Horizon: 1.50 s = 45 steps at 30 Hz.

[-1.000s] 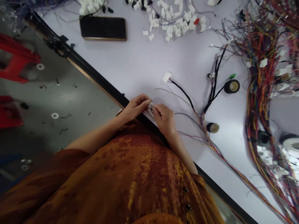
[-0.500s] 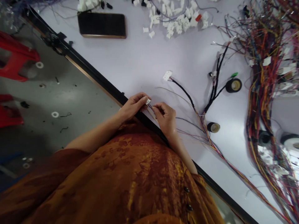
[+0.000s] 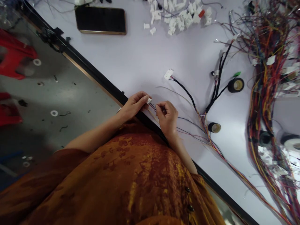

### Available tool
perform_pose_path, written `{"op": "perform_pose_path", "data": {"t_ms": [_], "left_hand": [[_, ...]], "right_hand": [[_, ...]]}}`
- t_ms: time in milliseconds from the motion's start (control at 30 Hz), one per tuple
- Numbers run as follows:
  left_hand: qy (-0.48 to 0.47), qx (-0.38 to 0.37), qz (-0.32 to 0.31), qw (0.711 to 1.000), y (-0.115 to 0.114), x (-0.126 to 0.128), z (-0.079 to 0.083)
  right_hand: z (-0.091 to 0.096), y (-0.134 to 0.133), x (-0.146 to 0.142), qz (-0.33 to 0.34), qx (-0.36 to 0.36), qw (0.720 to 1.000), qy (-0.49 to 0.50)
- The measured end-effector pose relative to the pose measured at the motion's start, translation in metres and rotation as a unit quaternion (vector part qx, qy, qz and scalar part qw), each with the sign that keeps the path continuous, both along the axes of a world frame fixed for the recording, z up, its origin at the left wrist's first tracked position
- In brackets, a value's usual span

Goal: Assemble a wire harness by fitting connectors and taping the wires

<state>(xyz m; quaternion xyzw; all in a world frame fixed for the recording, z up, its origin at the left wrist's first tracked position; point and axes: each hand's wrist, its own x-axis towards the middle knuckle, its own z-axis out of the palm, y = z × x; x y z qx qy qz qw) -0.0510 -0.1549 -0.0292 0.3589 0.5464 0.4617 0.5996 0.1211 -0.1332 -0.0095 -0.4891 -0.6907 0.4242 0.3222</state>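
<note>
My left hand is closed on a small white connector housing just above the table's edge. Thin dark wires run from it toward my right hand, whose thumb and forefinger are pinched on a wire. The wires pass under that hand and join a multicoloured wire harness on the table. One black-taped branch of the harness ends in a larger white connector. A light-coloured loose wire lies beside that branch.
Rolls of black tape lie by the harness. A phone and a heap of white connectors are at the back. Thick wire bundles cover the right side. A black rail edges the table; red stools stand left.
My right hand has shifted slightly right, away from the connector, so more wire shows between my hands. My left hand keeps hold of the connector. The view has tilted a little.
</note>
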Motion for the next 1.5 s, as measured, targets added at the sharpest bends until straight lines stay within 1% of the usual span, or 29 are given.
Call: {"op": "perform_pose_path", "data": {"t_ms": [333, 433, 533, 600, 667, 733, 833, 1000, 1133, 1200, 1333, 1500], "left_hand": [[0.067, 0.011, 0.004, 0.998, -0.001, 0.004, 0.007], [0.093, 0.029, -0.003, 0.995, -0.002, 0.004, 0.007], [0.130, 0.050, -0.014, 0.990, -0.004, 0.003, 0.007], [0.153, 0.062, -0.019, 0.986, -0.005, 0.003, 0.006], [0.174, 0.073, -0.023, 0.982, -0.007, 0.004, 0.004], [0.195, 0.083, -0.023, 0.977, -0.008, 0.005, 0.002], [0.208, 0.093, -0.026, 0.973, -0.008, 0.005, 0.002], [0.136, 0.054, -0.025, 0.989, -0.006, 0.004, 0.004], [0.170, 0.077, -0.034, 0.982, -0.007, 0.005, 0.004], [0.165, 0.073, -0.037, 0.983, -0.007, 0.005, 0.003], [0.114, 0.040, -0.019, 0.993, -0.007, 0.005, 0.003], [0.177, 0.072, -0.040, 0.981, -0.007, 0.005, 0.002]], "right_hand": [[-0.003, 0.000, -0.001, 0.013, -0.066, 0.998, 0.013], [-0.003, -0.001, -0.002, 0.005, -0.126, 0.991, 0.039], [-0.003, 0.000, -0.002, -0.007, -0.216, 0.974, 0.067], [-0.003, 0.002, -0.002, -0.014, -0.260, 0.962, 0.083], [-0.002, 0.003, -0.002, -0.017, -0.285, 0.954, 0.093], [0.000, 0.004, -0.001, -0.019, -0.294, 0.951, 0.098], [0.001, 0.002, -0.002, -0.031, -0.277, 0.955, 0.103], [0.000, -0.004, -0.005, -0.025, -0.234, 0.968, 0.088], [-0.003, -0.006, -0.006, -0.022, -0.204, 0.976, 0.074], [-0.004, -0.005, -0.005, -0.012, -0.182, 0.981, 0.066], [-0.009, -0.005, -0.003, 0.016, -0.154, 0.986, 0.063], [-0.016, -0.009, -0.007, 0.002, -0.064, 0.998, 0.024]]}}
